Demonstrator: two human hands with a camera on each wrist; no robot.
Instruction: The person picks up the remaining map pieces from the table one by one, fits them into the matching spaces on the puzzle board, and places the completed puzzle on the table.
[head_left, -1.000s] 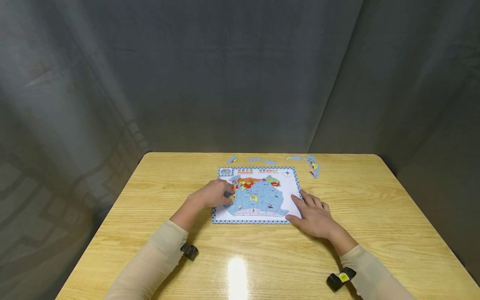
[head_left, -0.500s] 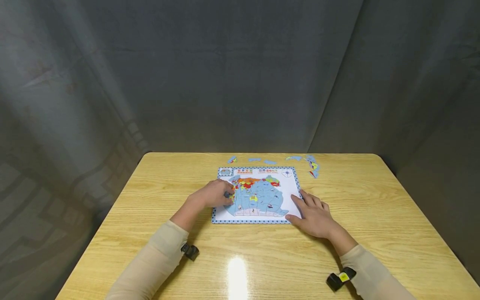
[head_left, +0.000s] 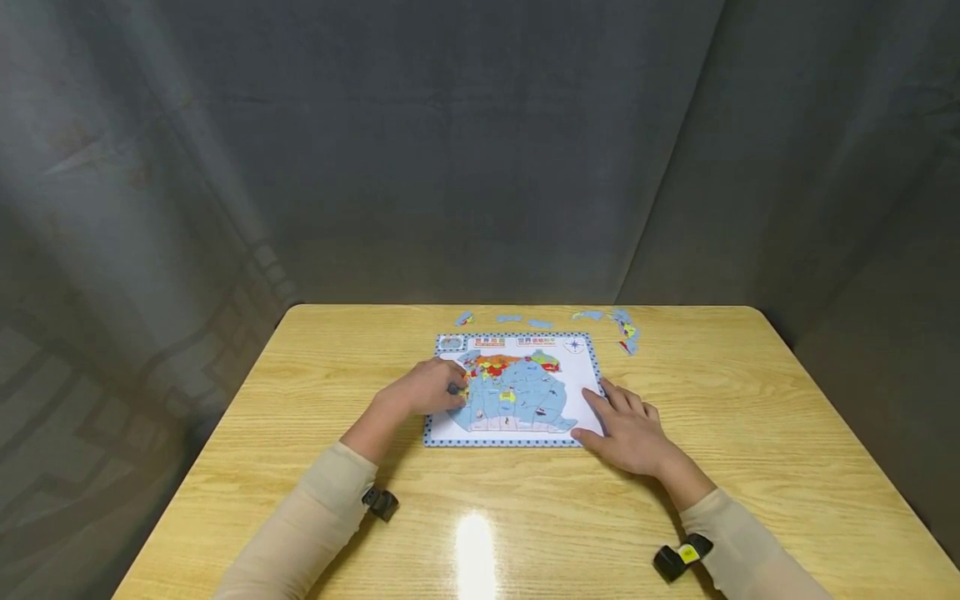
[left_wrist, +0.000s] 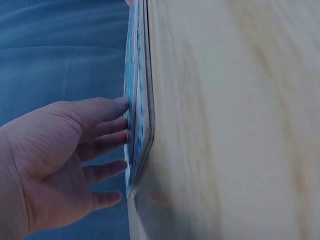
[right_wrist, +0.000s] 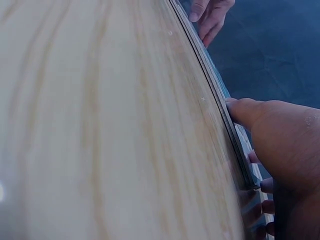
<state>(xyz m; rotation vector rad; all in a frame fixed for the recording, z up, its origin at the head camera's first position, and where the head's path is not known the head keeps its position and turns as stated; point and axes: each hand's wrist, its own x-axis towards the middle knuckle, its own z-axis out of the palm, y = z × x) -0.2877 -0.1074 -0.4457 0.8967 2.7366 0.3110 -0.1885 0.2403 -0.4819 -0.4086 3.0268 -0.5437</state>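
A world map jigsaw (head_left: 517,396) lies in a white board with a blue dotted border (head_left: 510,442). My left hand (head_left: 431,387) reaches over the board's left edge, its fingertips touching the map's left side. In the left wrist view its fingers (left_wrist: 104,171) look extended, with the thumb on the surface; whether a piece lies under them is hidden. My right hand (head_left: 628,433) rests with spread fingers on the board's right edge, thumb near the lower right corner. The right wrist view shows that thumb (right_wrist: 242,110) against the board's edge.
Behind the board lie loose jigsaw pieces: one at the left (head_left: 464,319), two blue strips (head_left: 509,318) in the middle, and several at the right (head_left: 627,332). The wooden table (head_left: 375,350) backs onto a dark grey curtain (head_left: 465,167).
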